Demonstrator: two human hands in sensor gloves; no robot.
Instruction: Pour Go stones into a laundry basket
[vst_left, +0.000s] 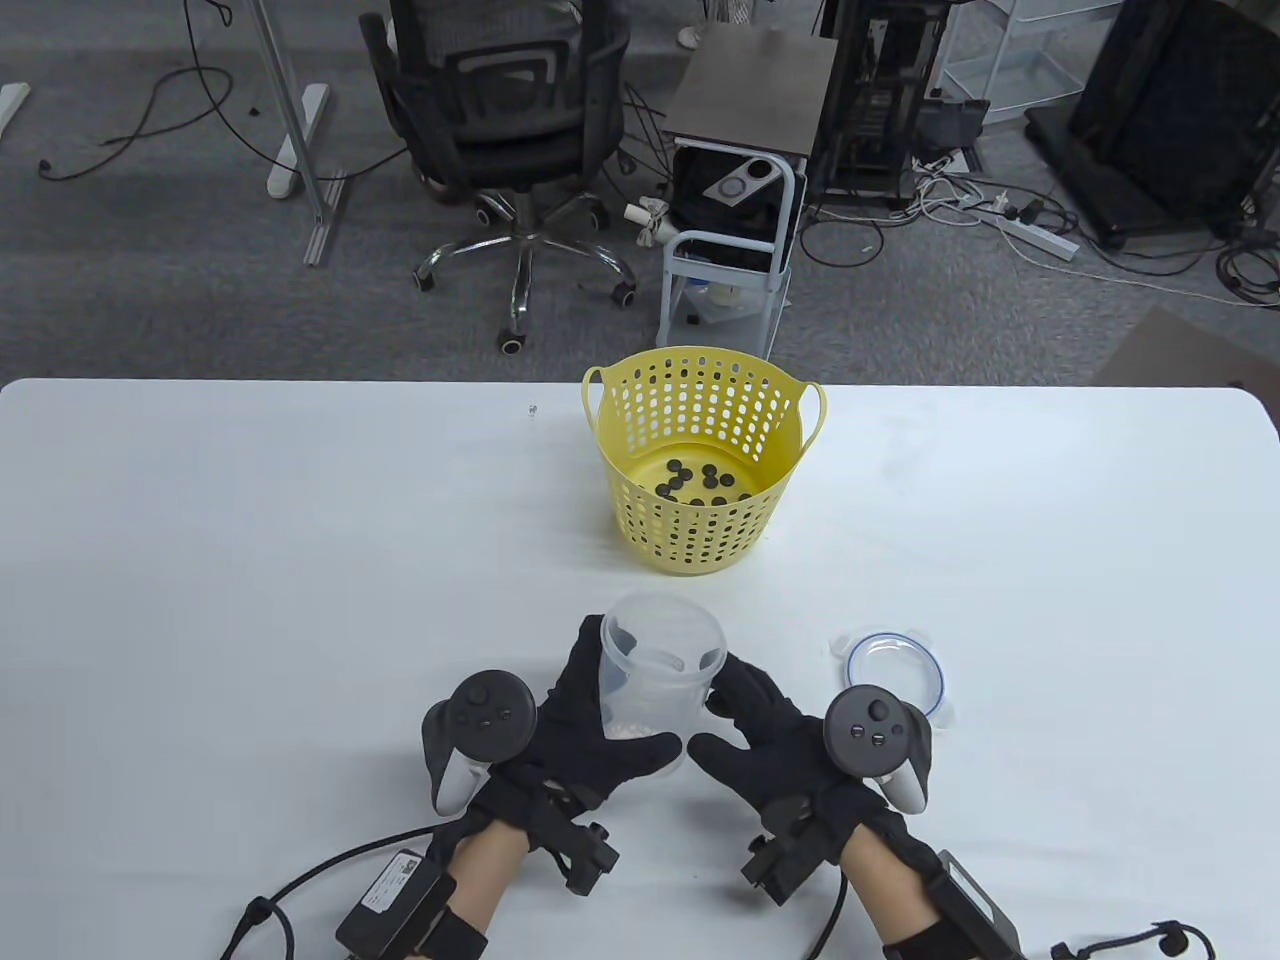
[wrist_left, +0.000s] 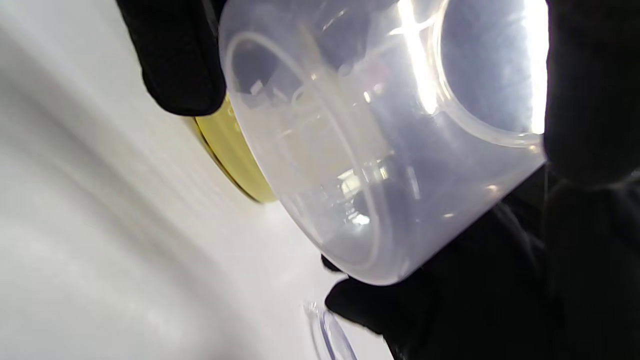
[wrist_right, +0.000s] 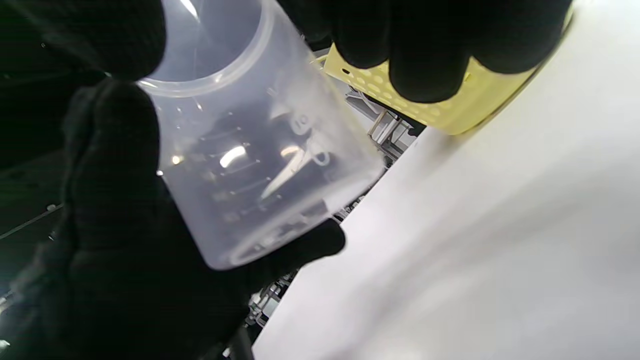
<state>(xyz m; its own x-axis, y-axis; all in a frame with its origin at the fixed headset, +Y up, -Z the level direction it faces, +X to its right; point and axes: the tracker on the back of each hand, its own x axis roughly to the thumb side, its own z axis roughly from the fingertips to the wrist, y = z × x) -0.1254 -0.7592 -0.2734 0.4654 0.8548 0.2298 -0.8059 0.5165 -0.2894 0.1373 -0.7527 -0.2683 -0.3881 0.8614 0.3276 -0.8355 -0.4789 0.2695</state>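
Observation:
A yellow perforated laundry basket (vst_left: 690, 540) stands at the table's far middle with several black Go stones (vst_left: 700, 482) on its floor. My left hand (vst_left: 615, 700) grips a clear plastic container (vst_left: 662, 665) just above the table, near the front. Its fingers wrap the far left side and its thumb lies under the base. The container looks empty in the left wrist view (wrist_left: 380, 150) and the right wrist view (wrist_right: 250, 165). My right hand (vst_left: 725, 715) is open beside it, fingertips touching its right side. The basket also shows in both wrist views (wrist_left: 235, 155) (wrist_right: 450, 110).
The container's clear lid (vst_left: 893, 672) with a blue ring lies flat on the table just right of my right hand, and its edge shows in the left wrist view (wrist_left: 330, 335). Beyond the table's far edge stand an office chair (vst_left: 510, 120) and a small cart (vst_left: 735, 190).

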